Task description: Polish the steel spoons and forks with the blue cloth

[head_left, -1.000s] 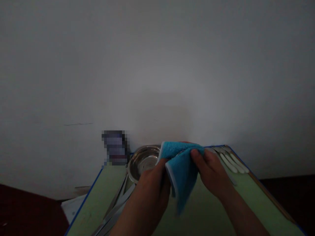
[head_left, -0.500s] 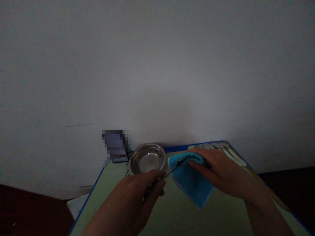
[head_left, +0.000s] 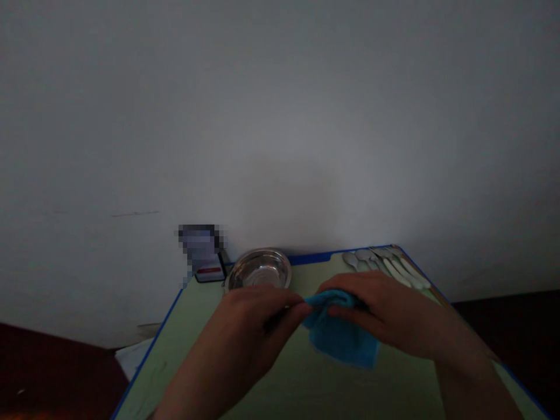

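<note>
My right hand [head_left: 371, 300] is closed around a bunched blue cloth [head_left: 343, 341], whose loose corner hangs over the table. Close against the cloth's left edge, my left hand [head_left: 249, 329] is closed in a pinch, thumb against forefinger. It grips a thin metal utensil, now almost wholly hidden by the fingers and the cloth, so its kind does not show. Behind my left hand stands a shiny steel bowl [head_left: 281, 265], its near rim partly covered by that hand.
Several pieces of cutlery [head_left: 400, 271], some with white handles, lie in a row at the table's back right corner, spoons [head_left: 350, 259] at the left end. A phone [head_left: 212, 273] leans at the back left. The green table [head_left: 332, 396] stands against a pale wall [head_left: 280, 116].
My two hands have come together; the metal shaft that showed between them is now hidden. The cloth is more bunched, and my right hand has dropped slightly, uncovering spoons behind it.
</note>
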